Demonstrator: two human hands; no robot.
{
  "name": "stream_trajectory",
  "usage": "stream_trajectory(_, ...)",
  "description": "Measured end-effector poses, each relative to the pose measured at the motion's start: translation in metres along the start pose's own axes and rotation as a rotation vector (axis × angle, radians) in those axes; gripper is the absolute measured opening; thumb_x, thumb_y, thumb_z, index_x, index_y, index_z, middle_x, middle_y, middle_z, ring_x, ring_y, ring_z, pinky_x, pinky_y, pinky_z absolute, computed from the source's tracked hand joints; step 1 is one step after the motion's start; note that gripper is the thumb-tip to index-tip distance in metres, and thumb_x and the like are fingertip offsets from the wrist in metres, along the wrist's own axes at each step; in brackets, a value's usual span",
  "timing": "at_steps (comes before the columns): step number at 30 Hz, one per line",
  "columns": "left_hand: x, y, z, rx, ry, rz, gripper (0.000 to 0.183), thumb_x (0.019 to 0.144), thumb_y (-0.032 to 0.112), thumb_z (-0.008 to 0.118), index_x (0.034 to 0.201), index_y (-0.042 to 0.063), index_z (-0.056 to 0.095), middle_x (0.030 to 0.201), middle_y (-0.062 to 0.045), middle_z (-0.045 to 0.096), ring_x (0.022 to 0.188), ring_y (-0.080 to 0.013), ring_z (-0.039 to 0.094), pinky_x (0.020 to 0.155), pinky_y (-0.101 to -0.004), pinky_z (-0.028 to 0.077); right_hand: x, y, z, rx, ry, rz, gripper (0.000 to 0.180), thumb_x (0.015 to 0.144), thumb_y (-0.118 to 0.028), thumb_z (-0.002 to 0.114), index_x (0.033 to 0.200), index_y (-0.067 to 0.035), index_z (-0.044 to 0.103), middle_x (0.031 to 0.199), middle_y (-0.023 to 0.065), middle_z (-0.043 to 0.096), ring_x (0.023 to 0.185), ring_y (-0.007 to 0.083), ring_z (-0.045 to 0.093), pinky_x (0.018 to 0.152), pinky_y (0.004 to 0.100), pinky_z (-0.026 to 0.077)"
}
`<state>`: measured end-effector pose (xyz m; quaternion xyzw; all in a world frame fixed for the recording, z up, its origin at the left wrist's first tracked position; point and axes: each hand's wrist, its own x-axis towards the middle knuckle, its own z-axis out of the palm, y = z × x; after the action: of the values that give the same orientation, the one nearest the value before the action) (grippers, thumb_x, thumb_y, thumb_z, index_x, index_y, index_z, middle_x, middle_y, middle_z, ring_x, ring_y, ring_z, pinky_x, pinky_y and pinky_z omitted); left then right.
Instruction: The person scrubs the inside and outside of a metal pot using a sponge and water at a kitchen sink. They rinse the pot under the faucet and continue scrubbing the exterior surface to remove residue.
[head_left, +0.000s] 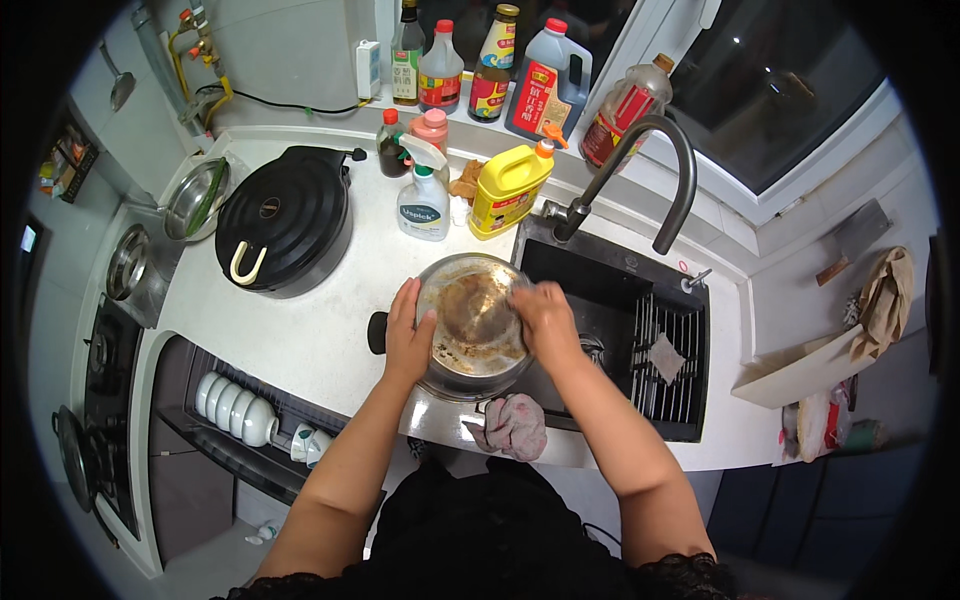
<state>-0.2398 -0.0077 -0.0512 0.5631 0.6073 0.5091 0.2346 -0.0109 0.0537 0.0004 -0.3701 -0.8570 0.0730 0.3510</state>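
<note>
A stainless-steel pot (480, 319) sits upside down on the white counter beside the sink, its round base up and marked with brown and black burnt stains. Against the pot's left side presses my left hand (409, 341), thumb and fingers spread along the base's edge, steadying it. A black handle (377, 332) sticks out past that hand. My right hand (547, 319) is at the base's right edge, blurred, with fingers curled down; whether it pinches something is hidden. A crumpled greyish-pink rag (514, 427) lies at the counter's front edge, just below the pot.
Right of the pot is a black sink (592, 300) under a curved faucet (679, 172). Behind stand a spray bottle (424, 206) and a yellow detergent jug (512, 193). A black electric pan (285, 217) occupies the left counter. Several white bowls (236, 409) fill an open drawer below.
</note>
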Motion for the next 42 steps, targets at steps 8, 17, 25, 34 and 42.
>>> stream_trajectory(8, -0.002, -0.001, -0.002, 0.004, 0.018, -0.033, 0.054, 0.089, 0.02, 0.053, 0.138, 0.001, 0.041, 0.142, -0.022, 0.038, 0.132, -0.0339, 0.038, 0.109, -0.0394, 0.028, -0.004, 0.01, -0.003, 0.068, -0.109, -0.125, 0.037, 0.06, 0.01, 0.064, 0.095, -0.003, 0.07, 0.101, 0.0146, 0.067, 0.087, 0.0317, 0.059, 0.076, 0.0383, 0.051)
stream_trajectory(17, 0.002, 0.002, 0.005, -0.015, -0.009, -0.026, 0.052, 0.09, 0.02, 0.053, 0.137, 0.001, 0.042, 0.143, -0.02, 0.038, 0.132, -0.0333, 0.037, 0.109, -0.039, 0.028, 0.052, 0.027, 0.016, 0.099, -0.091, -0.038, 0.025, 0.07, 0.006, 0.064, 0.091, -0.005, 0.071, 0.099, 0.0129, 0.069, 0.086, 0.0327, 0.059, 0.077, 0.0371, 0.05)
stream_trajectory(25, 0.0, 0.0, 0.0, -0.036, 0.006, -0.036, 0.052, 0.09, 0.022, 0.054, 0.137, 0.001, 0.043, 0.143, -0.019, 0.038, 0.132, -0.0323, 0.038, 0.109, -0.0378, 0.029, 0.017, 0.026, -0.015, 0.061, -0.162, -0.11, 0.026, 0.068, 0.008, 0.066, 0.091, -0.004, 0.07, 0.095, 0.0117, 0.07, 0.083, 0.0316, 0.06, 0.078, 0.0364, 0.05)
stream_trajectory(34, -0.003, -0.006, 0.001, -0.043, 0.031, -0.026, 0.052, 0.09, 0.021, 0.055, 0.136, 0.002, 0.044, 0.142, -0.019, 0.039, 0.13, -0.0317, 0.04, 0.108, -0.0373, 0.031, 0.022, 0.034, -0.022, -0.159, -0.277, -0.256, 0.033, 0.065, 0.003, 0.063, 0.097, -0.002, 0.067, 0.107, 0.0101, 0.064, 0.094, 0.0292, 0.056, 0.083, 0.0351, 0.048)
stream_trajectory(42, -0.002, -0.003, 0.003, -0.089, 0.025, -0.054, 0.05, 0.09, 0.019, 0.055, 0.135, 0.002, 0.044, 0.142, -0.019, 0.04, 0.13, -0.0313, 0.039, 0.108, -0.0378, 0.03, 0.056, 0.038, -0.007, -0.163, -0.255, -0.257, 0.023, 0.07, -0.003, 0.059, 0.092, -0.001, 0.065, 0.098, 0.0098, 0.062, 0.092, 0.028, 0.054, 0.083, 0.0332, 0.047)
